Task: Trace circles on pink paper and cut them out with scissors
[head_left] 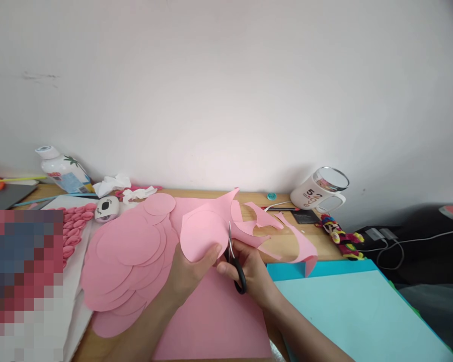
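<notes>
My left hand (196, 266) pinches a piece of pink paper (204, 231), its outline partly rounded, with a pointed strip still joined at the top. My right hand (249, 271) is closed around the black handles of a pair of scissors (239, 279). The blades point up and lie against the right edge of the held paper. Under both hands lies a large pink sheet (215, 322). To the left, a heap of cut pink paper circles (117, 256) overlaps it. Curved pink offcuts (298, 241) are scattered to the right.
A white mug (307, 193) stands near the wall at right, beside a small colourful figure (342, 236). Light blue sheets (347, 311) cover the right front. On the left are a white bottle (66, 171), crumpled tissues (113, 184), a white gadget (107, 208) and small pink pieces (73, 231).
</notes>
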The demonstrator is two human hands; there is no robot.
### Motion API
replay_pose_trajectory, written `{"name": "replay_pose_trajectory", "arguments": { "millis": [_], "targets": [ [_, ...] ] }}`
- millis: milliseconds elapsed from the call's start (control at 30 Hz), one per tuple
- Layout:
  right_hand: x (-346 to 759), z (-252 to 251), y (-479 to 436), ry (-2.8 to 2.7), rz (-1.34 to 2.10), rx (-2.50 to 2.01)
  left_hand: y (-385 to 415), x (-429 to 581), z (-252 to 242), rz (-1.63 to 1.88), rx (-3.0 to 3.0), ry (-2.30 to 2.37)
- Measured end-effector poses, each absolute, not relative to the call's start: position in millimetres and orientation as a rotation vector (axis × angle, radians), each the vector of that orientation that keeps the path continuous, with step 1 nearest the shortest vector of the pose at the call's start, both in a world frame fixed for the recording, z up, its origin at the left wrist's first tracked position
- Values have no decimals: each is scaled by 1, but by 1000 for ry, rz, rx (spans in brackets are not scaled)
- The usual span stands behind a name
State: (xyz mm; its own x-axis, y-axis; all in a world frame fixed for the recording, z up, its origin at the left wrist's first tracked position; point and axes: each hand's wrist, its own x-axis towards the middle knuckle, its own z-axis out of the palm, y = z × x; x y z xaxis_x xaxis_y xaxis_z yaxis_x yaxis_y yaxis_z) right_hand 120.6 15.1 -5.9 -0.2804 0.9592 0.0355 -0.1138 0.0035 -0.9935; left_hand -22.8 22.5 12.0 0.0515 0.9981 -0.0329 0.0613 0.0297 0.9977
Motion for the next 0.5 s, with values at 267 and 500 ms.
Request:
{"name": "replay_pose_trajectory", "arguments": {
  "millis": [267, 500],
  "targets": [
    [119, -5, 15, -1323, 1462, -961, 22, -23, 14, 1120, 1265, 1248],
    [120, -3, 15, -1342, 1460, -965, 22, -23, 11, 1096, 1259, 1247]
  ]
}}
